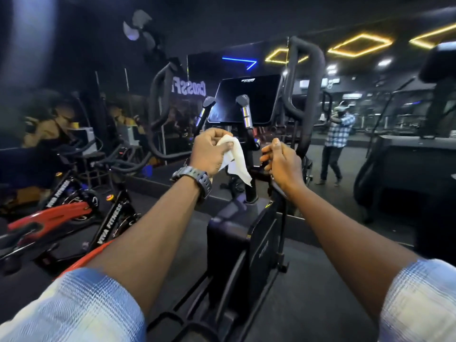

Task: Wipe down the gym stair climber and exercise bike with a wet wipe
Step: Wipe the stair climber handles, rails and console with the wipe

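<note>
Left hand pinches the white wet wipe, hanging before the stair climber console | right hand fingers curled, holding nothing | exercise bike at left

A crumpled white wet wipe is hanging in front of the black stair climber, whose dark console screen is standing upright, tilted slightly back.
</note>
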